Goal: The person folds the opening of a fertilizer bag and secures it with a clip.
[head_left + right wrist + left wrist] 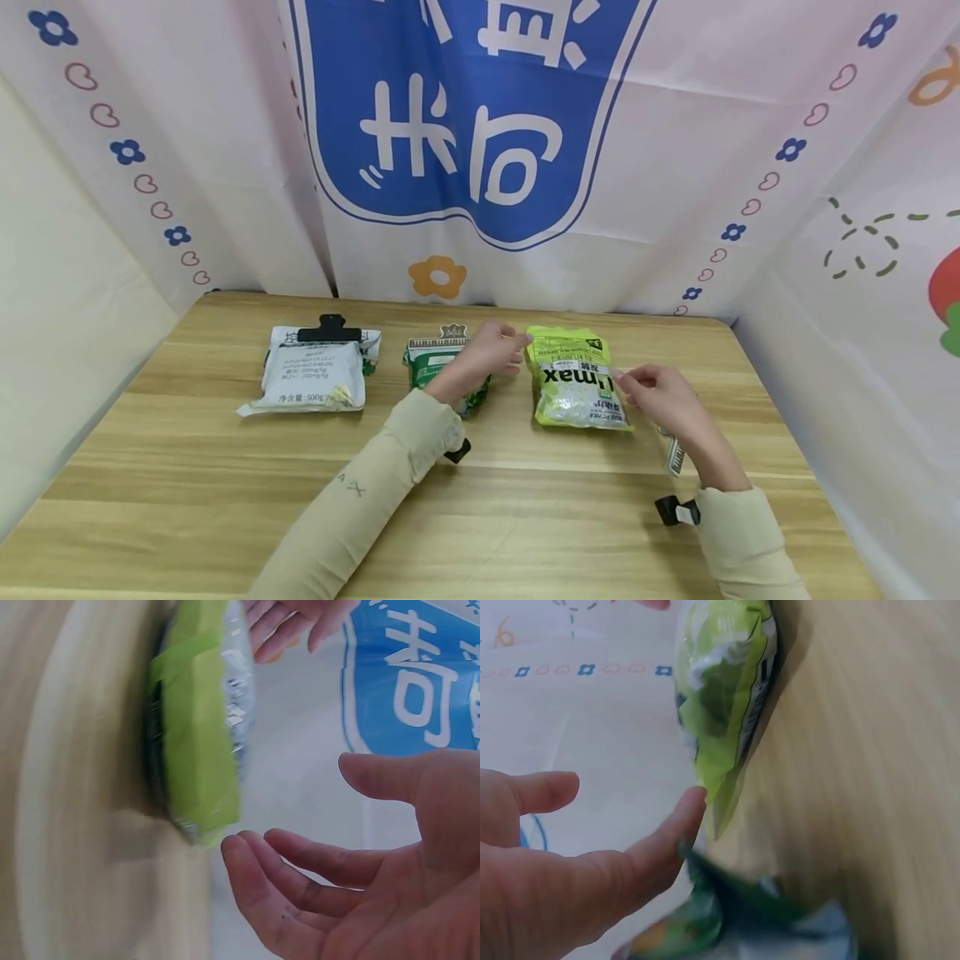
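A yellow-green and silver bag (577,387) lettered "Umax" lies on the table between my two hands. At its top left corner is my left hand (491,350), fingers extended and thumb apart. In the left wrist view a fingertip (694,799) meets the bag's edge; whether it touches, I cannot tell. My right hand (667,400) is by the bag's lower right side. Its fingers (247,877) bend loosely near a corner of the bag (199,727), thumb well apart, gripping nothing. Partly hidden under the left forearm, a green bag (431,362) carries a decorated clip (453,332) along its top.
Farther left on the wooden table (187,467) lies a white bag (311,375) with a black clip (330,329) on its top. A loose patterned clip (675,458) rests beneath the right wrist. A printed cloth (517,267) hangs behind the table's far edge.
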A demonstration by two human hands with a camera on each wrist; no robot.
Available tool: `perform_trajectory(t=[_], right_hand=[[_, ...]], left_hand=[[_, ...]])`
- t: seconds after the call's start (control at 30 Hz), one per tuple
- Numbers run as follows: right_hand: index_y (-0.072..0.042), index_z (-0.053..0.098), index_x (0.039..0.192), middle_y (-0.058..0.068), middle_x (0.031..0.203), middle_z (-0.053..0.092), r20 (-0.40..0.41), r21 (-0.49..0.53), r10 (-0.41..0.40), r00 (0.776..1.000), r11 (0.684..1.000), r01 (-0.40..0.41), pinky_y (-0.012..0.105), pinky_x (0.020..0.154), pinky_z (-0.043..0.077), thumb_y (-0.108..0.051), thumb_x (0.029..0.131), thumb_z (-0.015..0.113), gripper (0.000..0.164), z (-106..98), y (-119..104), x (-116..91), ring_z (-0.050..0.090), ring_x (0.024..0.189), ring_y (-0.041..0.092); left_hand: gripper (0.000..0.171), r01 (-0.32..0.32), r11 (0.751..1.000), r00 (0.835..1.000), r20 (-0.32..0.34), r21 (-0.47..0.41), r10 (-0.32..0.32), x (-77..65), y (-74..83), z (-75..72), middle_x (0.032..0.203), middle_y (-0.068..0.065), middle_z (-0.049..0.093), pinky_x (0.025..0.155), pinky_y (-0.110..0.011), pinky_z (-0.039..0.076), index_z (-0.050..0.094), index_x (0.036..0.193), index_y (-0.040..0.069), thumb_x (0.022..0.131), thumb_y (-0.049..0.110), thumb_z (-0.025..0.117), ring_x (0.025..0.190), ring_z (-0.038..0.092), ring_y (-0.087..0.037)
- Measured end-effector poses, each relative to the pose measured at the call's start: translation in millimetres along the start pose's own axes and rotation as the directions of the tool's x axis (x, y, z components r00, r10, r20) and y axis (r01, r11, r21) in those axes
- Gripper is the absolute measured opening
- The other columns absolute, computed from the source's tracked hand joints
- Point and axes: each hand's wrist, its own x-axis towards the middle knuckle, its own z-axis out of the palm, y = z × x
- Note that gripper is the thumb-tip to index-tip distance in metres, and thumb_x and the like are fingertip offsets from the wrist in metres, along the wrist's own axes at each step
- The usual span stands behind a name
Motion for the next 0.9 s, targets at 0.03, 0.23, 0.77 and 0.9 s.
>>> perform_trajectory(t=[0.03,0.23,0.77,0.9], right_hand=[[0.005,0.059,0.138,0.024,0.126,0.069,0.010,0.000,0.017,1.000,1.000,-0.017,0.042,0.088,0.058,-0.050,0.108,0.054,0.063,0.7,2.3,1.3,0.069,0.109,0.033],[0.009,0.053,0.140,0.019,0.108,0.068,0.078,0.065,0.046,0.996,0.997,-0.051,0.040,0.078,0.064,-0.045,0.108,0.057,0.063,7.4,12.3,8.0,0.068,0.093,0.026],[0.008,0.045,0.147,0.011,0.096,0.050,0.162,0.224,0.089,0.983,0.967,-0.124,0.039,0.078,0.067,-0.044,0.106,0.062,0.069,22.6,23.9,21.0,0.049,0.073,0.015],[0.010,0.040,0.151,0.027,0.132,0.050,0.179,0.249,0.089,0.980,0.959,-0.133,0.039,0.081,0.067,-0.049,0.102,0.066,0.081,25.0,26.3,22.2,0.064,0.105,0.035]], left_hand=[[0.050,0.003,1.000,1.000,0.004,0.000,-0.003,1.7,-0.5,2.5,0.108,-0.013,0.065,0.091,-0.038,0.062,0.048,0.141,-0.004,0.109,0.032,0.058,0.093,0.069,-0.025],[0.042,0.016,0.999,0.999,0.033,-0.051,-0.015,10.6,-4.0,16.5,0.054,0.009,0.027,0.061,-0.032,0.038,0.038,0.072,0.019,0.109,0.027,0.057,0.049,0.028,-0.010],[0.030,0.078,0.995,0.993,-0.078,-0.067,-0.083,21.1,-4.8,37.7,0.096,-0.003,0.046,0.101,-0.045,0.061,0.039,0.086,0.014,0.107,0.024,0.057,0.067,0.045,-0.013],[0.024,0.090,0.994,0.990,-0.102,-0.065,-0.097,23.3,-5.2,40.3,0.112,-0.008,0.049,0.100,-0.044,0.061,0.041,0.094,0.011,0.106,0.023,0.058,0.089,0.054,-0.020]])
